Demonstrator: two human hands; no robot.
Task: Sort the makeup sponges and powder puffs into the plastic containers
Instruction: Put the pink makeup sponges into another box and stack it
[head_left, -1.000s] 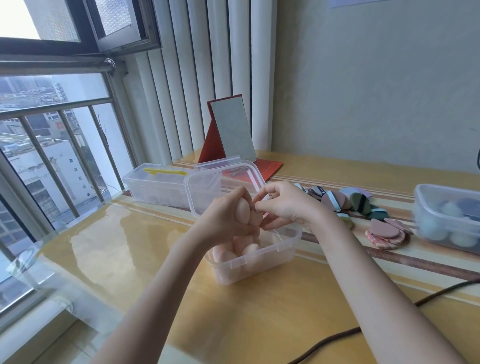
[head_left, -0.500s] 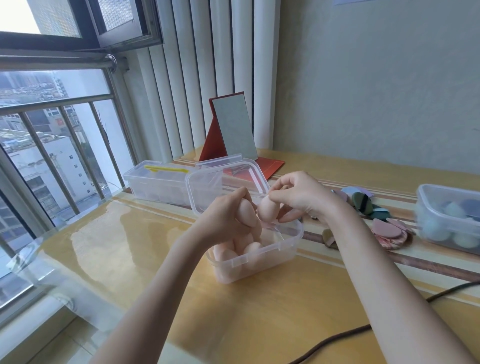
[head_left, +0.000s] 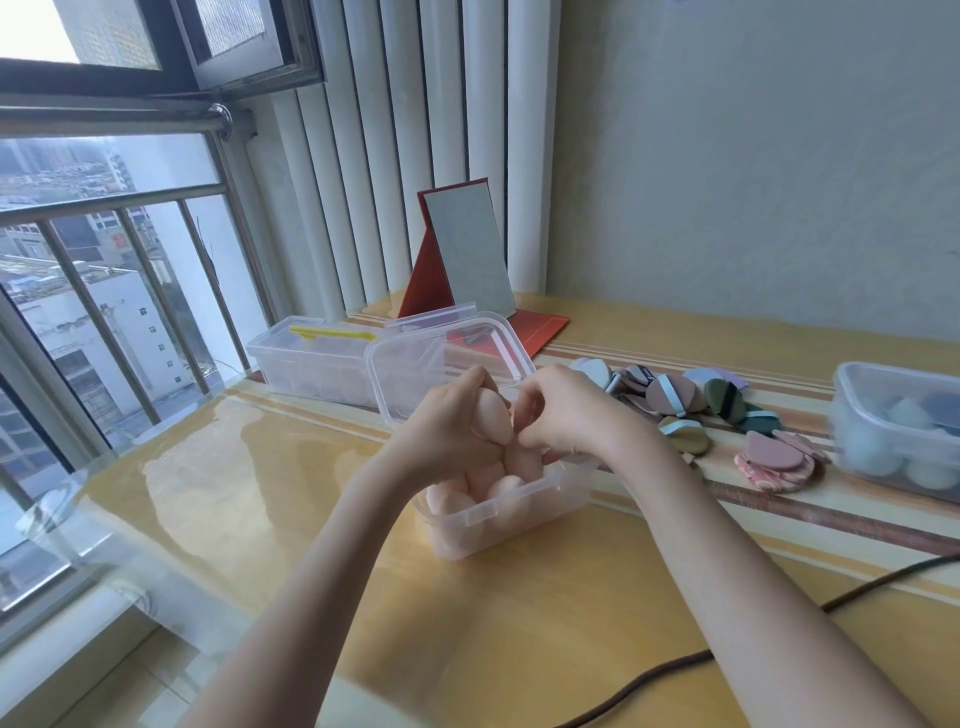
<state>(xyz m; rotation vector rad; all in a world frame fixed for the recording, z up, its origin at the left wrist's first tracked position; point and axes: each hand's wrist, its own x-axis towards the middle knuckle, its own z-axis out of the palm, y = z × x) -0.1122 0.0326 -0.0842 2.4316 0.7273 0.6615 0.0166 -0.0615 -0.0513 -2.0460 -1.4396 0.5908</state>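
Two hands over open container (head_left: 511, 512): left hand (head_left: 452, 426) gripping pink sponge (head_left: 491, 415), right hand (head_left: 558, 410) pinched closed beside it, contents hidden. Recommended: lower sponge straight into remaining gap, avoiding propped lid (head_left: 447, 364). Loose powder puffs (head_left: 691, 405) awaiting sorting on table (head_left: 260, 493).

Both forearms reach forward, converging. Left hand (head_left: 451, 423) curled shut around peach makeup sponge (head_left: 492, 422). Right hand (head_left: 563, 410) fingertips pinched, touching same sponge.

The hands (head_left: 511, 415) hide part of the sponge container (head_left: 506, 519)
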